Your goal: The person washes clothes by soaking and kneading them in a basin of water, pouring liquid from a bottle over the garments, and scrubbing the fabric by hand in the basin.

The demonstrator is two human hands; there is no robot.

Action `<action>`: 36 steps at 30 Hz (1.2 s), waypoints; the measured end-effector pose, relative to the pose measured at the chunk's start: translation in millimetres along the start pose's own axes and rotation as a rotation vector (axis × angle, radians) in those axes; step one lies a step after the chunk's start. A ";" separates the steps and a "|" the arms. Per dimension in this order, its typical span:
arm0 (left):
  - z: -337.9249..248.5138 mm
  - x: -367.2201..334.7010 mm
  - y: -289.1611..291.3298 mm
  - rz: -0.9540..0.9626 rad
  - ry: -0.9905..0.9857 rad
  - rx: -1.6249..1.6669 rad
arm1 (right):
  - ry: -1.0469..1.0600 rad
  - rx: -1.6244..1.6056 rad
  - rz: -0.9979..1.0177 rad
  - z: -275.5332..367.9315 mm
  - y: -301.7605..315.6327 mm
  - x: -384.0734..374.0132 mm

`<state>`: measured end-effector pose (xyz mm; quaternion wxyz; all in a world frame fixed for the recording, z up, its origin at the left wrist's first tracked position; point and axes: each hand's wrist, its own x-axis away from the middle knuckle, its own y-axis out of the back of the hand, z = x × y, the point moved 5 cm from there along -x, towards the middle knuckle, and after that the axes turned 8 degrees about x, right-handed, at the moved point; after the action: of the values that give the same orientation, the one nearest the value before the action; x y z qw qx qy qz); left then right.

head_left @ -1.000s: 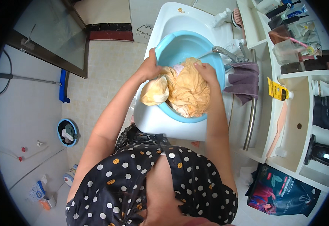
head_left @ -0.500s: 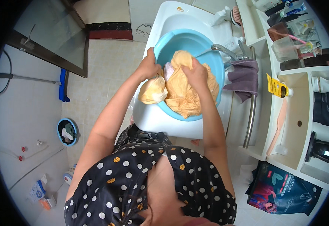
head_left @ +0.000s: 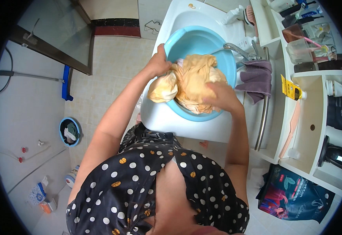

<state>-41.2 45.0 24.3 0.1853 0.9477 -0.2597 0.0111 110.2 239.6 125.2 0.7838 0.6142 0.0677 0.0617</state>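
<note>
Landmark: blue basin (head_left: pixel 194 116), set on the white sink (head_left: pixel 182 128); the sink's front edge is exposed on the near side of the basin.

Right hand (head_left: pixel 222 96): laid on the cloth at the basin's near-right part. Fingers are blurred; whether fabric is pinched or only pressed cannot be told.

Yellow-orange cloth (head_left: pixel 196 78): heaped in the basin's near half, one puffed lobe hung over the left rim. Risk: if that lobe is left outside, drips could be led down to the sink edge or floor; more could be dragged over by its weight.

Left hand (head_left: pixel 158 64): clamped on the basin's left rim, thumb up along it. Whether cloth is caught under the fingers cannot be told. If this hold were loosened during a hard push from the right, the basin could be slid or tipped on the smooth sink.

Faucet (head_left: pixel 237 50): at the basin's far-right, spout reached over the rim; could be knocked if the cloth were swung up. Flow cannot be told.

Purple towel (head_left: pixel 254 80): hung just right of the basin; could be splashed.
</note>
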 end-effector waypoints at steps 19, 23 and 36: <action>-12.9 12.4 1.9 -0.039 0.044 -0.025 | -0.432 -0.155 -0.067 2.0 -94.8 -84.4; -6.3 10.2 0.1 -0.077 -0.032 -0.032 | -0.378 -0.555 -0.316 -7.3 -62.4 -60.5; -7.9 13.8 1.5 -0.033 -0.009 0.017 | -0.219 -0.876 -0.118 -11.5 23.1 -23.8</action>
<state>-29.4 39.9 33.8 0.1764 0.9533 -0.2450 0.0061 84.4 251.7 145.6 0.9744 0.2229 -0.0133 -0.0255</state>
